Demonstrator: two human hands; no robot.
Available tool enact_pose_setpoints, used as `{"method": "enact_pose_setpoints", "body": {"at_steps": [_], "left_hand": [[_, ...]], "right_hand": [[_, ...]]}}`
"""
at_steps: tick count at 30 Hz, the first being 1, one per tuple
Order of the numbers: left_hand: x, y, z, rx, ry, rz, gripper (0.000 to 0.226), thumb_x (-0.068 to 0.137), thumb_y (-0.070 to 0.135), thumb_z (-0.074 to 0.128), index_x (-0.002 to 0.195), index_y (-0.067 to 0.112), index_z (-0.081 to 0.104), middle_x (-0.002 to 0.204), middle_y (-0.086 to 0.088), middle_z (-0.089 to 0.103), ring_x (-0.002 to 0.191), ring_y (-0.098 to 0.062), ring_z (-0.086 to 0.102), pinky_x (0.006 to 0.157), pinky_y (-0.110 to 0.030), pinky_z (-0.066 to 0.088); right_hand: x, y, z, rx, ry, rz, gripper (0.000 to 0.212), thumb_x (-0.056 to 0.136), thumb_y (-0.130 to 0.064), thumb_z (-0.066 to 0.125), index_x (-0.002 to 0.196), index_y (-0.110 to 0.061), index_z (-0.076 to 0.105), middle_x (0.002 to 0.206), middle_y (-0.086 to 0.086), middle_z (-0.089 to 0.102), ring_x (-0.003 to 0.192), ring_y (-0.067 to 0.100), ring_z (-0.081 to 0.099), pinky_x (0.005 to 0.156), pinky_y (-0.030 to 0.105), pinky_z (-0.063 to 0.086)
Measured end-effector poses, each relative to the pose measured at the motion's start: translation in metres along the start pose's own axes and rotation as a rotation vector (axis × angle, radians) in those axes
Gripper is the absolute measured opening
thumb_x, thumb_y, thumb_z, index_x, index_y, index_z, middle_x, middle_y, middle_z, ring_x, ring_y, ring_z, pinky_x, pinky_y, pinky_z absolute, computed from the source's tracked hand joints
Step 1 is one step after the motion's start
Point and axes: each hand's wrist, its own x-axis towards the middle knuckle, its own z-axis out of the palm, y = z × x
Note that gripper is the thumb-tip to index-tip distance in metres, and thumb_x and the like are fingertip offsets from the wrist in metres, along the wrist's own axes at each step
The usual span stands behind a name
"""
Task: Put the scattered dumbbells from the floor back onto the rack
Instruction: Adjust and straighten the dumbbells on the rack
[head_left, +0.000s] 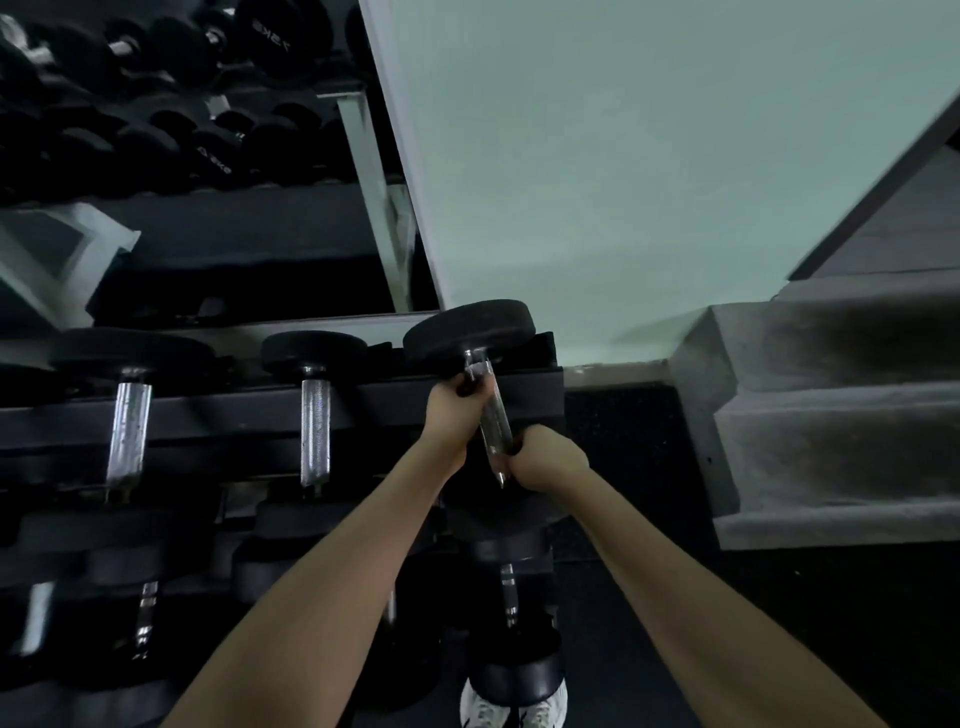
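Note:
A black dumbbell (470, 330) with a chrome handle lies across the right end of the top shelf of the dark rack (405, 395). My left hand (460, 397) grips the handle near its far head. My right hand (545, 457) grips the near end of the handle; the near head is hidden below my hands. Two more dumbbells rest on the same shelf, one in the middle (314, 410) and one further left (130, 415).
A mirror (208, 156) behind the rack reflects several racked dumbbells. Lower shelves hold more dumbbells (509, 592). Grey concrete steps (831, 415) rise at the right beside a pale green wall (623, 156). A white shoe (511, 706) stands on the dark floor.

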Motion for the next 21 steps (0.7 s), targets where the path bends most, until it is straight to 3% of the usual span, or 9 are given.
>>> {"method": "enact_pose_setpoints", "body": {"at_steps": [3,7,11,14,21], "left_hand": [[-0.001,0.0,-0.001,0.031,-0.014,-0.001,0.008,0.09,0.017,0.059,0.092,0.011,0.064,0.079,-0.001,0.064,0.084,-0.022,0.062,0.077,-0.035,0.052],[0.0,0.002,0.0,0.101,-0.037,-0.021,0.015,0.089,0.019,0.06,0.074,0.021,0.06,0.077,-0.002,0.063,0.088,-0.025,0.063,0.086,-0.043,0.054],[0.004,0.003,0.001,0.12,-0.074,-0.009,0.012,0.088,0.017,0.062,0.076,0.017,0.062,0.077,-0.004,0.063,0.083,-0.025,0.063,0.082,-0.044,0.056],[0.006,0.001,0.0,0.156,-0.093,0.011,0.005,0.088,0.016,0.061,0.086,0.012,0.065,0.081,-0.006,0.063,0.085,-0.026,0.064,0.081,-0.046,0.057],[0.009,0.0,-0.002,0.183,-0.132,0.04,0.006,0.088,0.016,0.061,0.083,0.015,0.065,0.081,-0.006,0.064,0.085,-0.024,0.063,0.084,-0.048,0.056]], "right_hand": [[-0.001,0.001,0.005,0.021,0.005,0.014,0.033,0.089,-0.046,0.055,0.08,-0.015,0.049,0.066,-0.002,0.049,0.072,0.022,0.054,0.06,0.028,0.04],[0.001,0.007,0.012,0.142,-0.01,0.056,0.032,0.087,-0.046,0.059,0.084,-0.013,0.058,0.065,-0.002,0.054,0.062,0.017,0.056,0.05,0.025,0.035],[0.003,0.012,0.012,0.246,-0.018,0.062,0.039,0.083,-0.045,0.064,0.097,-0.009,0.067,0.089,0.006,0.07,0.087,0.025,0.068,0.071,0.034,0.05],[0.001,0.012,0.017,0.307,-0.021,0.08,0.036,0.082,-0.043,0.067,0.097,-0.01,0.071,0.095,0.008,0.073,0.091,0.025,0.068,0.086,0.04,0.054],[0.012,0.02,0.026,0.411,-0.038,0.094,0.043,0.065,-0.047,0.069,0.092,-0.015,0.073,0.092,0.005,0.075,0.09,0.024,0.069,0.091,0.048,0.054]]}}
